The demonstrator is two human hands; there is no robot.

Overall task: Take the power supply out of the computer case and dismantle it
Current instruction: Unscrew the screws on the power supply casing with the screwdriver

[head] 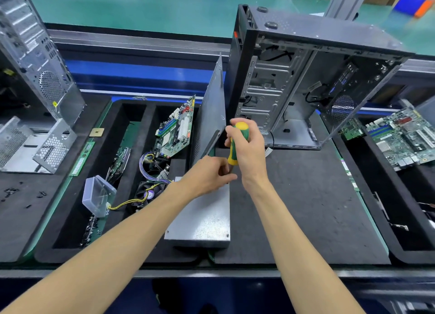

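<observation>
power supply (204, 219): plain grey metal box, flat speckled top, small screws at its near corners; lies on the black foam mat (306, 196) in the middle of the worktop, just in front of the case.
computer case (301, 78): dark tower standing upright, side open, bare stamped steel bays and loose black cables inside; well clear of the box.
right hand (247, 149): grip wrapped round the screwdriver (236, 144), a fat green and yellow handle held upright over the far right corner of the box.
left hand (207, 177): fingers curled and pinched together at the foot of the tool, by the shaft; its wrist lies over the box's far end. the tip itself is hidden.
side panel (211, 111): thin grey sheet leaning on edge beside the case.
tray (70, 219): black foam compartments to the left, holding a green motherboard (176, 128) stood on edge, a fan (148, 193) with purple and yellow wires, and a clear plastic box (97, 196).
second board (404, 137): green, flat in the right-hand tray.
other case (35, 55): silver, perforated back, far left.
</observation>
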